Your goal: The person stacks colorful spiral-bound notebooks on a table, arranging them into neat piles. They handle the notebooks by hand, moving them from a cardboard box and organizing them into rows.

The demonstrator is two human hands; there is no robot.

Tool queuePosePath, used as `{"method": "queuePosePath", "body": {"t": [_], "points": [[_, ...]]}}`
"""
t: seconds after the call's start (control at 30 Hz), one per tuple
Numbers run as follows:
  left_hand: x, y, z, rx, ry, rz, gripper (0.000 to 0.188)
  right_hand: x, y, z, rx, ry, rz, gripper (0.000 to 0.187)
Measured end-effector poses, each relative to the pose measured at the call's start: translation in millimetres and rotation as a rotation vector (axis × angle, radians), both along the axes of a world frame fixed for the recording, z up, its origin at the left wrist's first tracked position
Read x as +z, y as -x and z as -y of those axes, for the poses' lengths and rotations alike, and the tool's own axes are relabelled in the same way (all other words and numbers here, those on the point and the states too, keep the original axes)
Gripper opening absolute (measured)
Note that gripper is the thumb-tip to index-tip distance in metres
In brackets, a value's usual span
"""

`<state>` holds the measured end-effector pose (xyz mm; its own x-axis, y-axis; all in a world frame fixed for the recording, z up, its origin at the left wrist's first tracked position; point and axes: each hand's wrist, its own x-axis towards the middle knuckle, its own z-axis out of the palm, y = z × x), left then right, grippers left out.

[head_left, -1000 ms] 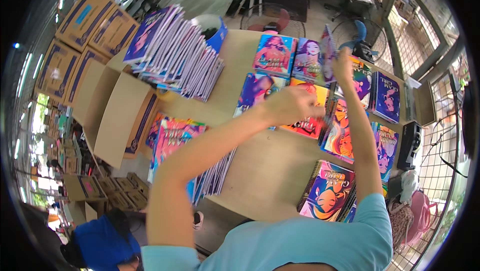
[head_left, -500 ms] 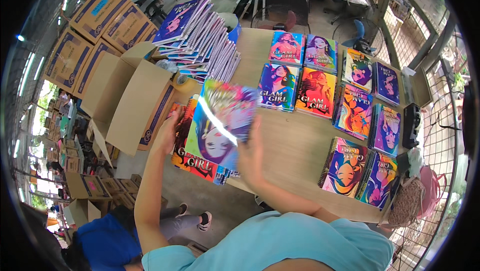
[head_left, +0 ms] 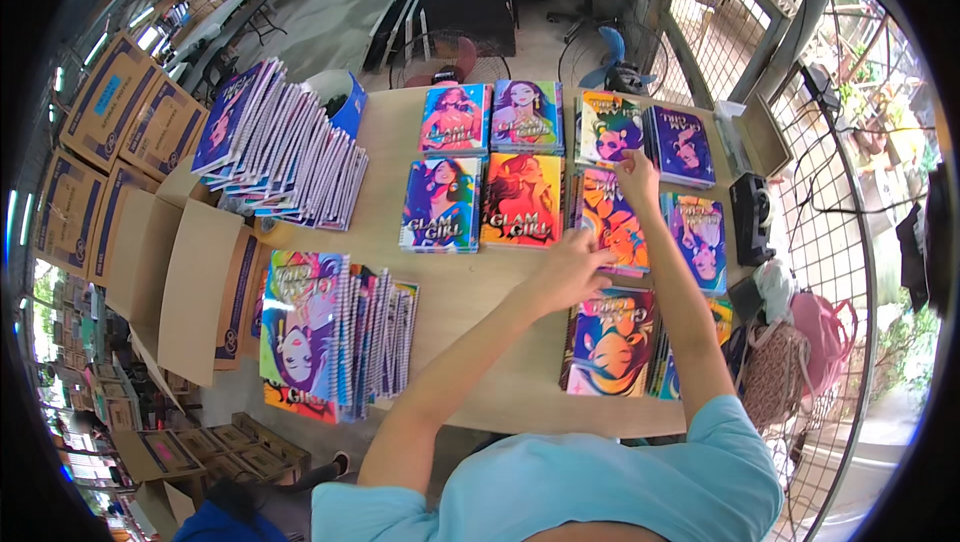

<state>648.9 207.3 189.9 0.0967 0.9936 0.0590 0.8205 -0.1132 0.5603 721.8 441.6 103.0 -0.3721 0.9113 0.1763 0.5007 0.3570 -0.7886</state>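
Note:
Notebooks with drawn portraits on their covers lie in short stacks on the table. My left hand (head_left: pixel 572 268) is beside the lower left of an orange and purple notebook (head_left: pixel 612 222), fingers apart and holding nothing. Over that notebook's upper edge is my right hand (head_left: pixel 638 180), its fingers loosely bent close to the cream and black notebook (head_left: pixel 610 122) behind it; I see nothing lifted in it. A blue notebook (head_left: pixel 440 204) and a red-orange notebook (head_left: pixel 523 200) lie to the left. A thick spiral-bound pile, topped by a green and pink notebook (head_left: pixel 300 327), rests at the table's near left.
A tall leaning pile of notebooks (head_left: pixel 285 147) stands at the far left, with an open carton (head_left: pixel 195 282) near it. A black device (head_left: pixel 751 219) and a pink bag (head_left: pixel 828 342) line the right edge. Two fans stand beyond the table.
The notebooks I held, topped by the green and pink one, now rest at the table's near left. Both hands have let go and moved right to the stacks. The view has shifted right.

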Motion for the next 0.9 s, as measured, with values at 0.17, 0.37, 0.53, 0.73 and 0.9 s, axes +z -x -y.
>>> {"method": "queuePosePath", "body": {"t": [0.17, 0.37, 0.53, 0.73, 0.9], "points": [[-137, -32, -141, -0.317, -0.279, -0.512, 0.036, -20, 23, -115, -0.047, -0.033, 0.418, 0.058], [-127, -46, -171, -0.356, -0.474, -0.623, 0.029, -30, 50, -125, -0.282, -0.127, 0.671, 0.079], [6, -6, -94, -0.381, -0.485, -0.524, 0.017, -5, 20, -148, -0.075, -0.487, 0.367, 0.024], [176, 92, 158, 0.699, -0.308, 0.070, 0.026, 166, -8, 94, 0.244, -0.177, -0.724, 0.036], [160, 197, 285, 1.140, -0.167, 0.537, 0.029, 204, 40, 278, 0.258, 0.621, -0.668, 0.066]]}}
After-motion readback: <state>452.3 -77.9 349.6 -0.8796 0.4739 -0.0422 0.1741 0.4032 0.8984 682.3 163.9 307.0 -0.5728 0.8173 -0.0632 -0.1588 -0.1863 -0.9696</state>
